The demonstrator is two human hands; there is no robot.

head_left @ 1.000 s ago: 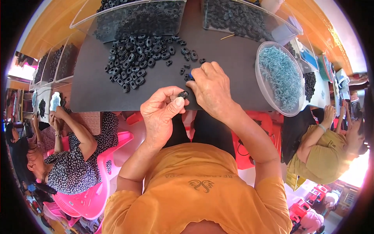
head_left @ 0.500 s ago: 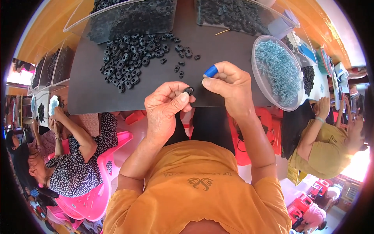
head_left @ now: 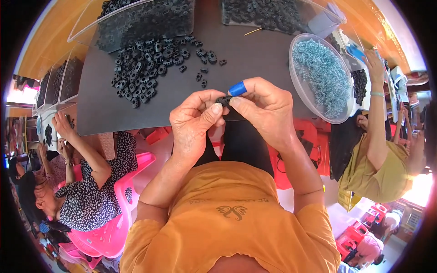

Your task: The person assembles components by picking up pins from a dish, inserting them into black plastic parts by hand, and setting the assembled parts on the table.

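A small black plastic part (head_left: 224, 100) sits between my two hands, over the table's near edge. My left hand (head_left: 192, 122) is closed on it, thumb against bent fingers. From the other side my right hand (head_left: 269, 108) pinches at the same part with thumb and forefinger. A blue cover (head_left: 236, 88) wraps the right forefinger's tip. Fingers hide most of the part, and any smaller piece in the right pinch cannot be made out. Beyond my left hand lies a heap of similar black parts (head_left: 141, 73), with several loose ones (head_left: 204, 83) nearer my fingers.
Right of my hands stands a clear round tub (head_left: 295, 88) of small pale-blue pieces resembling springs. Clear bins (head_left: 150, 22) of black parts line the dark table's (head_left: 246, 54) far side, near a thin yellow stick (head_left: 253, 31). Co-workers sit left (head_left: 86, 200) and right (head_left: 373, 177).
My right hand has moved left, and its pinched fingertips now meet the black part in my left hand. The co-worker on the right has stretched an arm forward.
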